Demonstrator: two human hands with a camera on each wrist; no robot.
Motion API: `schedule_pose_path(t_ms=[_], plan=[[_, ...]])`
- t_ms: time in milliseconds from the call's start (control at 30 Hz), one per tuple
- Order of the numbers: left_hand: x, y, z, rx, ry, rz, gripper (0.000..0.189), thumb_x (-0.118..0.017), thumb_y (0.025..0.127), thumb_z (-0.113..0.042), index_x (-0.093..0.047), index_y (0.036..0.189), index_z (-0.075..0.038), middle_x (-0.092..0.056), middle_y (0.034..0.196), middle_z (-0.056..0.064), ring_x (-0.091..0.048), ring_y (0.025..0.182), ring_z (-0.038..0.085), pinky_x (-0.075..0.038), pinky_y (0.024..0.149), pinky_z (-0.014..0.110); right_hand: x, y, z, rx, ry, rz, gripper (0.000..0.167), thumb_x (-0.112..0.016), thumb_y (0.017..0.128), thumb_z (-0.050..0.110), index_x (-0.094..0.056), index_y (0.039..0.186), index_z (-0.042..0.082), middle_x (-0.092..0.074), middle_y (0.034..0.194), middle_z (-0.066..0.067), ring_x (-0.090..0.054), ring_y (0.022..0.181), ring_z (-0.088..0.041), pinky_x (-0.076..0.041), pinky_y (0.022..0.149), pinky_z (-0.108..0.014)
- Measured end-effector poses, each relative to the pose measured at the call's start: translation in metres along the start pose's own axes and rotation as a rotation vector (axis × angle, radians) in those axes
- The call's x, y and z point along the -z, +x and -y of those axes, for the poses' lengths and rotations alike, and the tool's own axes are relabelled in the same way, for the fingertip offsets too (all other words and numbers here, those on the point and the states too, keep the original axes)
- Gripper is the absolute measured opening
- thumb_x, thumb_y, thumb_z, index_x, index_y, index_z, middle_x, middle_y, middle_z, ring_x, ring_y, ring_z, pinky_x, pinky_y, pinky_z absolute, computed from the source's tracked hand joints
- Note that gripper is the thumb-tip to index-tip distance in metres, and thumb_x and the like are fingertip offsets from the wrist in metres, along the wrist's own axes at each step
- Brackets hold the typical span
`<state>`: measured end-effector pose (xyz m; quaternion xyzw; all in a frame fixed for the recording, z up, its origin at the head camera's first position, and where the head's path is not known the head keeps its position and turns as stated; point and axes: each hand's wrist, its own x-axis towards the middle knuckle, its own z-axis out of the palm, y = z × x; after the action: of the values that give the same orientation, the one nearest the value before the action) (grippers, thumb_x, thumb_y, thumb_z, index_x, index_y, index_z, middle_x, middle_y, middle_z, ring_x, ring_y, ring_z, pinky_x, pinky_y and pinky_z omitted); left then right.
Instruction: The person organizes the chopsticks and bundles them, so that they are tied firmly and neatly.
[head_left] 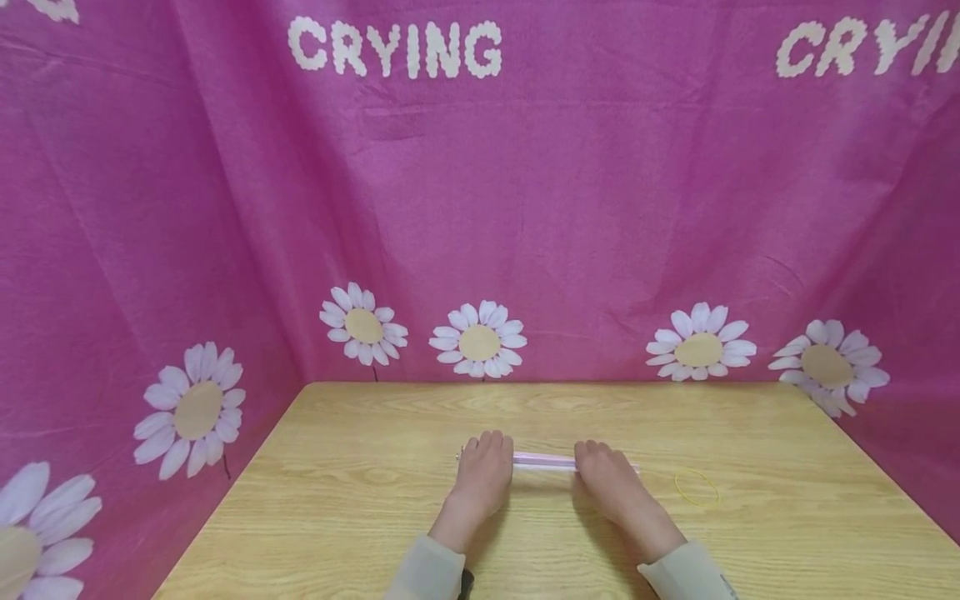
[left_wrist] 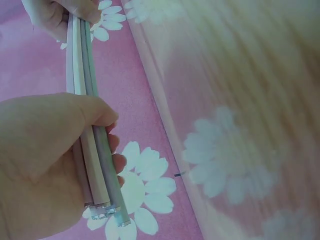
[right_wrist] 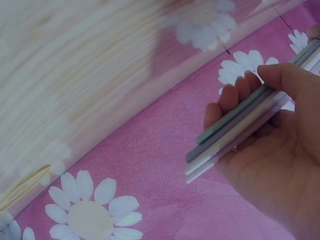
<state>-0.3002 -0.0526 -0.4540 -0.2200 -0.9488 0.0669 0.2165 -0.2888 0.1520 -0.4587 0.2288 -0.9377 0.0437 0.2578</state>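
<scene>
A bundle of slim pastel chopsticks [head_left: 544,461] lies crosswise between my two hands. The left hand [head_left: 483,475] grips it near the end with silvery metal caps; in the left wrist view the thumb presses over the chopsticks [left_wrist: 95,167] and fingertips show on the far side. Toward the other, plain-tipped end, the right hand [head_left: 609,479] holds the bundle. Green, grey, cream and pinkish chopsticks [right_wrist: 230,122] lie side by side across its curled fingers in the right wrist view, their tips slightly uneven.
A yellow rubber band [head_left: 677,487] lies on the wooden table [head_left: 337,500] to the right of the right hand. Pink cloth [head_left: 562,208] printed with daisies and lettering hangs behind the table and along both sides.
</scene>
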Motion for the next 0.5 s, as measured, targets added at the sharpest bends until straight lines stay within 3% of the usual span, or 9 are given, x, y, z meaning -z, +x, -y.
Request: schedule_pose_path(t_ms=[233, 500], plan=[[0.0019, 0.0015, 0.0009, 0.036, 0.052, -0.093, 0.015, -0.066, 0.082, -0.012, -0.053, 0.089, -0.010, -0.045, 0.077, -0.002, -0.043, 0.072, 0.013, -0.027, 0.062, 0.023, 0.0015, 0.0035, 0.0031, -0.007, -0.027, -0.074, 0.023, -0.071, 0.075, 0.003, -0.048, 0.077, 0.003, -0.048, 0.068, -0.007, -0.049, 0.062, -0.025, -0.038, 0.054, -0.035], [-0.0007, 0.0071, 0.0022, 0.081, 0.128, -0.163, 0.015, -0.065, 0.084, -0.014, -0.053, 0.093, -0.011, -0.047, 0.079, -0.003, -0.044, 0.074, 0.013, -0.030, 0.064, 0.023, -0.0001, 0.0093, 0.0017, 0.017, -0.105, -0.237, 0.023, -0.070, 0.074, 0.006, -0.047, 0.076, 0.005, -0.045, 0.066, -0.004, -0.045, 0.061, -0.022, -0.029, 0.056, -0.029]])
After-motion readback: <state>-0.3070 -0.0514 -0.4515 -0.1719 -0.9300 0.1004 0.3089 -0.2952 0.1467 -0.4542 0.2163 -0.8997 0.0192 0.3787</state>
